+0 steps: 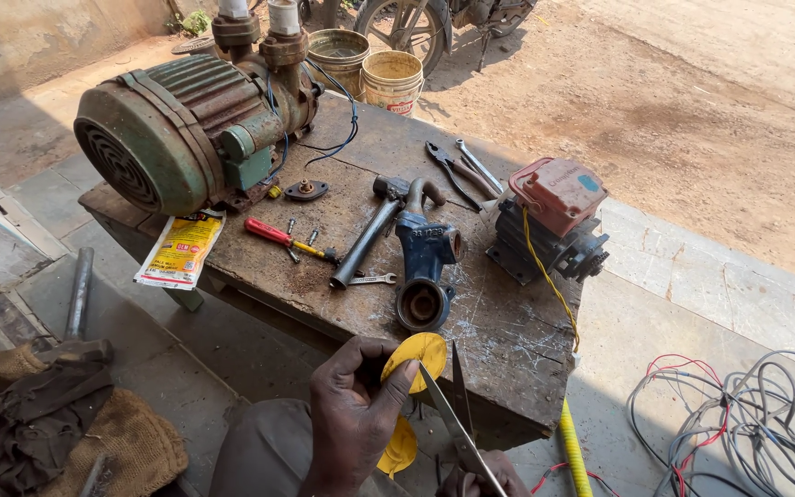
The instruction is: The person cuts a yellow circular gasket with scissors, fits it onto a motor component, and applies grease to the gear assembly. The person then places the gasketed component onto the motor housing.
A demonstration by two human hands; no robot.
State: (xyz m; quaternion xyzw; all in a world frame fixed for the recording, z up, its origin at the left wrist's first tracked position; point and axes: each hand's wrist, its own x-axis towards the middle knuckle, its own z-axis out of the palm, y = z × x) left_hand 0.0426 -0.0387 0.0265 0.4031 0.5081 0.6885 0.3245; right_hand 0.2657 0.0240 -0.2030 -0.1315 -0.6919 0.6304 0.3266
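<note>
1. Near the bottom middle of the head view, a yellow disc [419, 357] was pinched by the left hand [353, 405], thumb on its face and fingers curled behind it; it was held in the air just in front of the near edge of the wooden bench [499, 340].
2. A pair of scissors [453, 410] was gripped by the right hand [482, 474], which was seen only in part at the bottom edge; the blades were spread, and one tip was laid against the disc's lower right rim.
3. A second yellow piece [399, 448] was seen below the left hand, over the person's lap; what it rested on could not be told.
4. On the bench just beyond the disc, a blue pump body [423, 267] was laid with its round opening turned toward the person.
5. A dark pipe [367, 241] was laid just left of the pump body, with a small spanner [374, 278] near its lower end.
6. A red-handled screwdriver [282, 237] was laid further left, near a yellow and white packet [179, 250] hanging over the bench's edge.
7. A large green motor [177, 129] was stood on the far left end of the bench.
8. A smaller motor with a red box [554, 216] was set at the right end, with a yellow wire [549, 281] trailing from it over the edge.
9. Pliers [453, 173] and a spanner were laid behind the pump body.
10. Two buckets [388, 78] were stood on the ground beyond the bench, and a tangle of cables [738, 423] was heaped at the lower right.
</note>
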